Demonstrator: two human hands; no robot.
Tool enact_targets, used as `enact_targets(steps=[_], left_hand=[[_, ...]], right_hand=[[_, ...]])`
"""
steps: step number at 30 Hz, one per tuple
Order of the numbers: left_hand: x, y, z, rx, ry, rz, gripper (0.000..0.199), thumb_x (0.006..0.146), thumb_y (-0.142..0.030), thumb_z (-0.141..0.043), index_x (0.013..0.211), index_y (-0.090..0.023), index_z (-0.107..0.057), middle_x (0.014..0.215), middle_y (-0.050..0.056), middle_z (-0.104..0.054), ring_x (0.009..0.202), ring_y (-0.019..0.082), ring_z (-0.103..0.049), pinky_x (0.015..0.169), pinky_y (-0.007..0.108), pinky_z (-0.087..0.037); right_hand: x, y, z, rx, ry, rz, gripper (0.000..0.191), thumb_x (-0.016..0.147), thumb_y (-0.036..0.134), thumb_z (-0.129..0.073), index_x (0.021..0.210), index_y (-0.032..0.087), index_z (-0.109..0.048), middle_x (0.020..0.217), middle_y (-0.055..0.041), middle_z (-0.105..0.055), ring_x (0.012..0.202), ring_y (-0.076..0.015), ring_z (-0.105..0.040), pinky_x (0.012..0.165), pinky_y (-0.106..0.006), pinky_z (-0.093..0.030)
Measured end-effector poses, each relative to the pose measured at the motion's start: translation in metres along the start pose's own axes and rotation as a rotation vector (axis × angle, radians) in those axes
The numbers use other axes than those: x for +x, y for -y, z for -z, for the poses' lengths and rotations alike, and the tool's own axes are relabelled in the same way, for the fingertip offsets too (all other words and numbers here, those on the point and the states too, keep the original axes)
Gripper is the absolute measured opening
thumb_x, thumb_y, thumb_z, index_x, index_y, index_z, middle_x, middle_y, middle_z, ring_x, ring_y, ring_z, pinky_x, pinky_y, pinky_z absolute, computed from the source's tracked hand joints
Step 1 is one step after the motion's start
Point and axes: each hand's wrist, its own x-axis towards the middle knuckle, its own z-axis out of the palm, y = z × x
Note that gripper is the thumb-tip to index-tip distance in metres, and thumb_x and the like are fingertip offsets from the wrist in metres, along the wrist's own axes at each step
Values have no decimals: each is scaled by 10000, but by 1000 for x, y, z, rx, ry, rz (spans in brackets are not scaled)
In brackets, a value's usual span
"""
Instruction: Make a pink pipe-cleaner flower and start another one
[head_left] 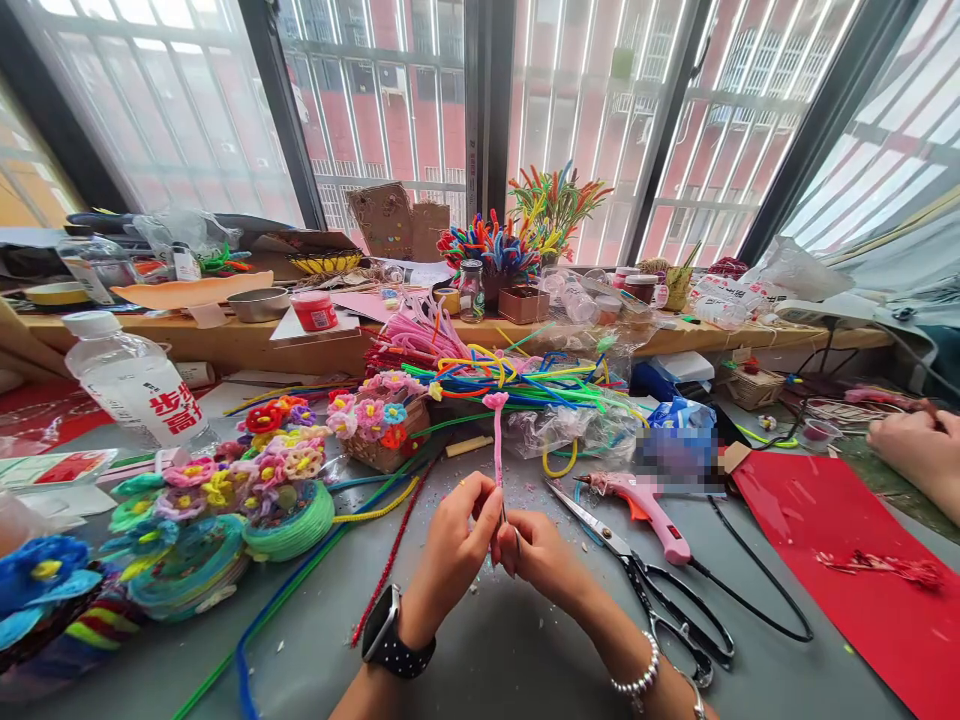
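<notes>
A pink pipe cleaner [498,445] stands upright in front of me, its top end bent into a small curled loop. My left hand [461,535] is closed around its lower part, with thumb and forefinger pinched together. Right beside it, my right hand [544,560] is closed too, its fingers meeting the left fingertips at the pipe cleaner's lower end. A thin dark sliver shows between the fingers, too small to name. What lies inside the right fingers is mostly hidden. Large black-handled scissors [660,590] and a pink glue gun [637,500] lie right of my hands.
Pipe-cleaner flowers in woven baskets [292,520] crowd the left side, beside a water bottle [135,380]. Loose pipe cleaners [480,375] are heaped ahead. A red sheet [847,570] lies at right, near another person's hand [919,450]. The glue gun's cord [757,590] curves across the table.
</notes>
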Motion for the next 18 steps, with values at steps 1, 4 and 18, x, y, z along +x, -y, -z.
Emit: enact_targets(steps=[1, 4, 18], left_hand=[[0, -1, 0, 0, 2, -4, 228, 807, -295, -358, 612, -181, -393, 559, -31, -439, 530, 104, -408, 551, 230, -329], [-1, -2, 1, -9, 6, -10, 239, 800, -295, -362, 592, -180, -390, 548, -29, -447, 527, 105, -411, 545, 231, -328], [0, -1, 1, -18, 0, -16, 223, 786, -284, -380, 587, -183, -391, 560, -24, -425, 537, 110, -386, 524, 227, -321]], right_hand=[[0, 0, 1, -5, 22, -1, 637, 628, 752, -281, 550, 144, -454, 467, 30, -382, 435, -71, -339, 428, -200, -271], [-2, 2, 5, -22, 75, -6, 642, 620, 759, -264, 568, 147, -449, 511, 20, -410, 457, -75, -355, 447, -202, -292], [0, 5, 4, -81, -4, 18, 667, 597, 774, -266, 530, 143, -472, 462, 30, -389, 447, -78, -362, 451, -205, -287]])
